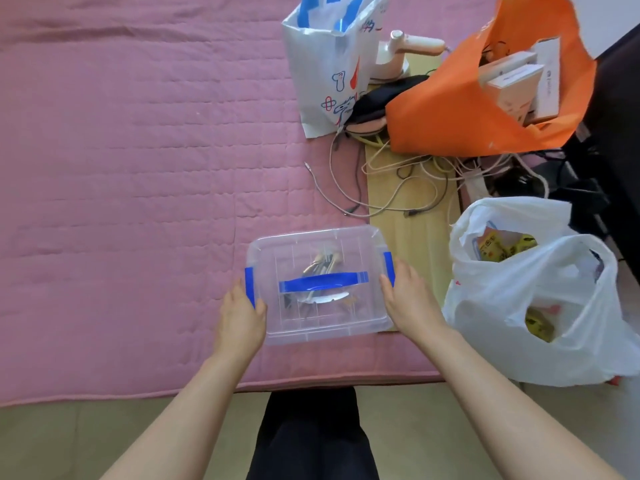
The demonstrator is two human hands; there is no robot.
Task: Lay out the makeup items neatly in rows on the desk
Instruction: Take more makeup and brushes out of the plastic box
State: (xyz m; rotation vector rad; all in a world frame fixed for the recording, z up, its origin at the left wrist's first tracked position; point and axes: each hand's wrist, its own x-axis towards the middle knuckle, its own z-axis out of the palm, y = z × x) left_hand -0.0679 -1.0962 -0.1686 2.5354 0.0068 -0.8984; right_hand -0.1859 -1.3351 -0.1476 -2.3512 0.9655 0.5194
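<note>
The lidded box (pixel 318 285) sits on the quilt (pixel 138 168), one hand at each end (left hand (pixel 242 315), right hand (pixel 407 294)). Right of the box lies a plastic bag (pixel 540 306); behind it, tangled cables (pixel 398 181) and two standing bags (pixel 450 109).

bright even light, edge distortion

box (pixel 311 327): clear glossy plastic | quilt (pixel 138 150): pink matt stitched cloth
</note>
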